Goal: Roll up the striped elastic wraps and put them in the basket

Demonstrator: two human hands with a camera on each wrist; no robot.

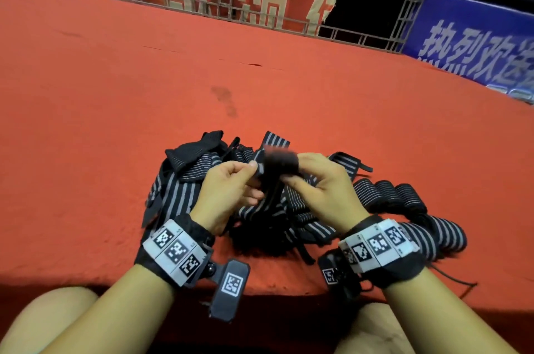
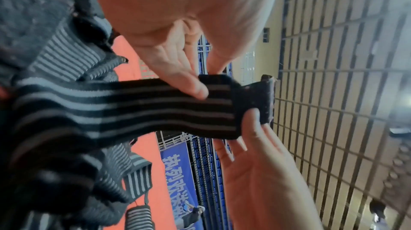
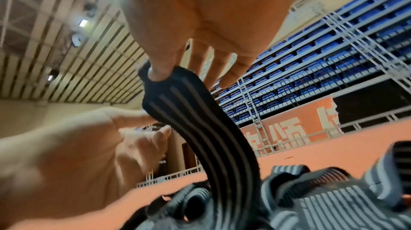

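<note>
Both hands hold one black wrap with grey stripes [image 1: 273, 180] just above a loose pile of the same wraps [image 1: 185, 180] on the red surface. My left hand [image 1: 254, 170] pinches one edge of the wrap's end, and my right hand [image 1: 291, 173] pinches the black end patch [image 1: 278, 163]. In the left wrist view the left hand [image 2: 203, 84] holds the wrap [image 2: 133, 107] taut, with the right thumb [image 2: 252, 117] on the patch. In the right wrist view the right thumb [image 3: 159, 73] presses into the wrap's end [image 3: 177, 93]. No basket is in view.
Several rolled wraps [image 1: 390, 194] lie in a row right of the pile, with a bigger roll [image 1: 442, 235] beside my right wrist. The red surface [image 1: 144, 79] stretches far ahead to a metal railing [image 1: 202, 7] and banners. My knees are below its near edge.
</note>
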